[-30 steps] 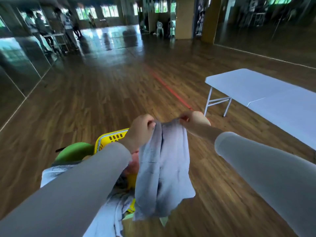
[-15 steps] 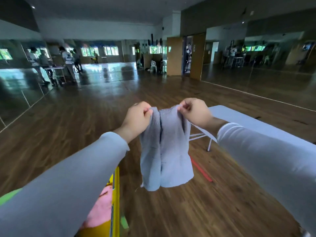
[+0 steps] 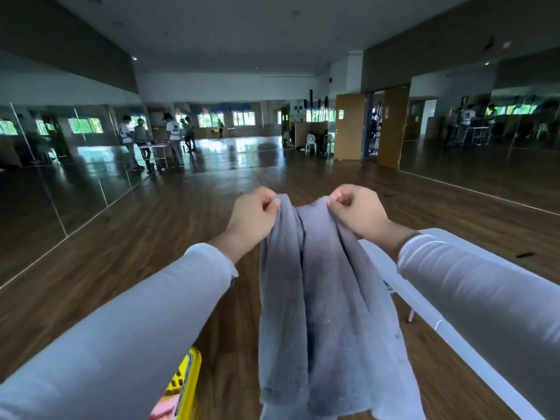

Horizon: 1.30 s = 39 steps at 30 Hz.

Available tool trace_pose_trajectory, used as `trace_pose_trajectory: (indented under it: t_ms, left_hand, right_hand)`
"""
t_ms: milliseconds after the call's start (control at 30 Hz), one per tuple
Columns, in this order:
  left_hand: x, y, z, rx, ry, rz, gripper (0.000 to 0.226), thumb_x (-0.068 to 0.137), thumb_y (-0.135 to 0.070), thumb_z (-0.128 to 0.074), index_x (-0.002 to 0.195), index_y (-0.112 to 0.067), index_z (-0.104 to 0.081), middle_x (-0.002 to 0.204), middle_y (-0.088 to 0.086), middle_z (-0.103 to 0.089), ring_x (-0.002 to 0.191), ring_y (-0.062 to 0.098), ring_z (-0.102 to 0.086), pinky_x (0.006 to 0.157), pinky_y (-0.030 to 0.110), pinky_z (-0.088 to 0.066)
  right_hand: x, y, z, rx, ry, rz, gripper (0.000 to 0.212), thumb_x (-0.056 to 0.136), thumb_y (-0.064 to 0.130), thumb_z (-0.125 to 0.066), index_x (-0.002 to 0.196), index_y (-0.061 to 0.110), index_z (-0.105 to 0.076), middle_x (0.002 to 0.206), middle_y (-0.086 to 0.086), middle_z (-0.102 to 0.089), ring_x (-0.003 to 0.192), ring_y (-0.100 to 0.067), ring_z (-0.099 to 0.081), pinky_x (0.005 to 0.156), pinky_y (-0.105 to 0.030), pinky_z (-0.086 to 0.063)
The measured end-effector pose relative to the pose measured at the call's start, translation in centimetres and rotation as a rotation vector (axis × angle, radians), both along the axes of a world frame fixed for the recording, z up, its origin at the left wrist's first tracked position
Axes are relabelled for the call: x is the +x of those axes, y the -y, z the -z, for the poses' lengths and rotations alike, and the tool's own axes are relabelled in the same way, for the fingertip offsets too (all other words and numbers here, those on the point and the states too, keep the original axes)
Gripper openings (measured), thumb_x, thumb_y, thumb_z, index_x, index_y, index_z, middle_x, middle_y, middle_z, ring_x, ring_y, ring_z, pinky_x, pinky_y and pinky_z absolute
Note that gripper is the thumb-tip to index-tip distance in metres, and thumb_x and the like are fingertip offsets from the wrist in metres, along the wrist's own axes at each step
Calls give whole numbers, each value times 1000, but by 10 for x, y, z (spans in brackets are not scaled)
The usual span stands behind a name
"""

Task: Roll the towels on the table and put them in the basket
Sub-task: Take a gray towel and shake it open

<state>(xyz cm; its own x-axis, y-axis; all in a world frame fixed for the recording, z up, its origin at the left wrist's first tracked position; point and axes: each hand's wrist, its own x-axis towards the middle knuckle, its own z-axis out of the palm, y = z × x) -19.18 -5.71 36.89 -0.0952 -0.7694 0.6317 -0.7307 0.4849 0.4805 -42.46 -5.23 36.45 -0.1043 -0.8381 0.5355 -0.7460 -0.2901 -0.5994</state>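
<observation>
Fingers of the left hand and right hand are being clenched on the top edge of a grey towel, which is being held up in the air, hanging over the wooden floor, between the yellow basket and the white bench.

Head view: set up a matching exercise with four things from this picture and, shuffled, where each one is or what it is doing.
Things
1. grey towel
2. yellow basket
3. white table
4. left hand

Places or states
A. at the bottom edge, under the left sleeve
B. hanging in the air from its top edge
C. on the right, behind the right sleeve
D. pinching a top corner of cloth

Pairs: 1-B, 2-A, 3-C, 4-D
</observation>
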Motion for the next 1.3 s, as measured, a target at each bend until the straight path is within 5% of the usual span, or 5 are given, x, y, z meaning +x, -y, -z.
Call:
trace_pose_trajectory:
  t_ms: [400,567,867,1067,1300]
  left_hand:
    - [-20,220,-52,-6,-86,-10,14,97,-23,-53,100,-15,-63,88,-7,-60,86,11,-54,72,15,-31]
    - [-45,295,-64,-24,-238,-27,13,99,-23,-49,89,-20,-55,77,-8,-57,72,8,-52,67,20,-34]
    - [-88,434,-55,-14,-286,-112,10,98,-22,-51,93,-20,-59,85,-7,-62,79,9,-55,75,19,-38]
    - [-101,533,-53,-2,-349,-251,11,95,-22,-55,91,-18,-65,92,1,-70,88,18,-60,82,22,-40]
    - [-107,625,-31,14,-428,-214,25,89,-16,-57,72,-33,-63,85,-3,-72,86,21,-69,89,41,-53]
  right_hand:
    - [-3,237,-28,19,241,-137,8,88,28,-68,80,26,-68,80,8,-68,79,-11,-64,79,-30,-55]
    - [4,302,-15,119,144,-380,19,79,45,-77,78,26,-72,70,18,-68,66,6,-61,64,-9,-42]
    - [-37,456,-9,-115,112,-318,30,89,17,-69,62,21,-55,59,5,-54,57,-1,-47,59,-13,-36]
    - [-85,563,-43,-6,273,-324,24,91,25,-67,77,6,-67,69,-14,-67,58,-18,-58,68,-48,-56]
    - [-91,658,-54,-47,91,-282,29,93,26,-64,82,-1,-69,79,-18,-69,77,-28,-64,76,-40,-51]
